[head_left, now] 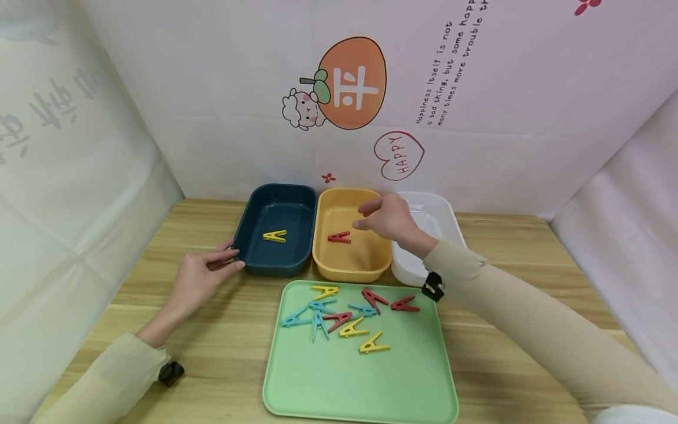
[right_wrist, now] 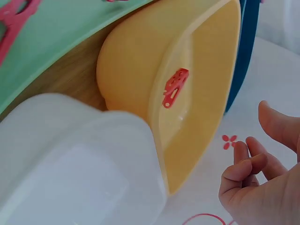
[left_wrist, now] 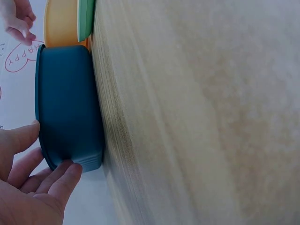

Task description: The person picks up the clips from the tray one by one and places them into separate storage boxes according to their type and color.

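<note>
My left hand (head_left: 198, 277) touches the near left corner of a dark blue bin (head_left: 272, 271); in the left wrist view its thumb and fingers lie around that corner. A yellow clothespin (head_left: 275, 236) lies inside the bin. Over the right side of a yellow bin (head_left: 352, 274) hovers my right hand (head_left: 393, 218), thumb and fingers apart, holding nothing. Below it, a red clothespin (right_wrist: 176, 87) lies on that bin's floor. On the green tray (head_left: 355, 383) are several clothespins in yellow (head_left: 374, 343), red (head_left: 405, 304) and light blue (head_left: 319, 325).
A white bin (head_left: 442, 212) stands to the right of the yellow one, partly hidden by my right arm. All three bins stand in a row on the wooden table (head_left: 222, 353), behind the tray. A printed white cloth (head_left: 238, 88) hangs behind them.
</note>
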A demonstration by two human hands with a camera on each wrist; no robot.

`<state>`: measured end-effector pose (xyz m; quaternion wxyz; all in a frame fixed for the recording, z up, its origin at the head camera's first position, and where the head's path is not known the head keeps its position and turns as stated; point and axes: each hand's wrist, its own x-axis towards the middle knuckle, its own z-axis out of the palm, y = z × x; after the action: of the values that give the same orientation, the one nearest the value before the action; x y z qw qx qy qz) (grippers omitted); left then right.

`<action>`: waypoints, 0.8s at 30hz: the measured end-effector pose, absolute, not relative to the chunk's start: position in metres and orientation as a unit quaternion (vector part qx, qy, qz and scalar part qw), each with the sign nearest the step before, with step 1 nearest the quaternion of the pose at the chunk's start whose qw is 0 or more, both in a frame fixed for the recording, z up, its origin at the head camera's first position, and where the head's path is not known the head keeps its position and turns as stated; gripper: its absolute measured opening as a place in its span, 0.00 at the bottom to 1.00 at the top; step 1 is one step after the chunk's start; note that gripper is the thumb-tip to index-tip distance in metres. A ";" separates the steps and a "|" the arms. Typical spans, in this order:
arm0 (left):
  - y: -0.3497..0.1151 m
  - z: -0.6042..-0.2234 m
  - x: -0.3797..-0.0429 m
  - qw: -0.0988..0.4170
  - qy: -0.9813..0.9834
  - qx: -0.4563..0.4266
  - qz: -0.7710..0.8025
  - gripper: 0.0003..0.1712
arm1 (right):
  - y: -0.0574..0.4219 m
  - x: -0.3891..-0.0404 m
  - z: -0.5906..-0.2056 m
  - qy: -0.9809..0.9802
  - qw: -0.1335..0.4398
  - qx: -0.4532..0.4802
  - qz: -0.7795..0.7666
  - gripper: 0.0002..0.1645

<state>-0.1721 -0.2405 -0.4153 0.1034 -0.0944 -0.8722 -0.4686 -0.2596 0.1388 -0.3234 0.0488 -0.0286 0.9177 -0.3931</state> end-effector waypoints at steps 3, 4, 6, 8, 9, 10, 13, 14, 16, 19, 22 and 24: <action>-0.241 -0.415 -0.172 0.102 -0.873 -0.093 -0.468 0.20 | 0.147 -0.250 -0.318 0.921 0.047 -0.041 -0.384 0.20; -0.241 -0.415 -0.172 0.102 -0.873 -0.093 -0.469 0.20 | 0.149 -0.248 -0.317 0.922 0.046 -0.044 -0.382 0.20; -0.241 -0.415 -0.172 0.102 -0.872 -0.094 -0.469 0.20 | 0.155 -0.241 -0.315 0.924 0.041 -0.052 -0.376 0.19; -0.240 -0.415 -0.172 0.102 -0.871 -0.094 -0.471 0.20 | 0.159 -0.235 -0.315 0.926 0.038 -0.062 -0.370 0.19; -0.240 -0.415 -0.172 0.103 -0.871 -0.095 -0.471 0.20 | 0.161 -0.231 -0.315 0.927 0.037 -0.068 -0.366 0.18; -0.240 -0.415 -0.172 0.103 -0.871 -0.096 -0.471 0.20 | 0.163 -0.228 -0.316 0.929 0.038 -0.073 -0.362 0.18; -0.240 -0.415 -0.171 0.104 -0.871 -0.097 -0.471 0.20 | 0.166 -0.217 -0.320 0.932 0.037 -0.091 -0.349 0.17; -0.240 -0.415 -0.171 0.104 -0.871 -0.097 -0.471 0.20 | 0.167 -0.214 -0.321 0.933 0.035 -0.097 -0.344 0.17; -0.240 -0.415 -0.171 0.103 -0.871 -0.095 -0.471 0.20 | 0.169 -0.207 -0.324 0.934 0.030 -0.110 -0.338 0.16; -0.239 -0.414 -0.171 0.103 -0.871 -0.093 -0.471 0.20 | 0.172 -0.197 -0.326 0.932 0.025 -0.123 -0.339 0.15; -0.239 -0.415 -0.172 0.100 -0.871 -0.092 -0.472 0.20 | 0.174 -0.185 -0.327 0.929 0.024 -0.133 -0.346 0.14; -0.239 -0.415 -0.172 0.099 -0.870 -0.092 -0.473 0.21 | 0.175 -0.178 -0.327 0.925 0.023 -0.140 -0.353 0.13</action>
<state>-0.1718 -0.2393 -0.4149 0.0993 -0.0923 -0.8704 -0.4733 -0.1776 0.1748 -0.3270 0.0228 -0.1398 0.9248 -0.3530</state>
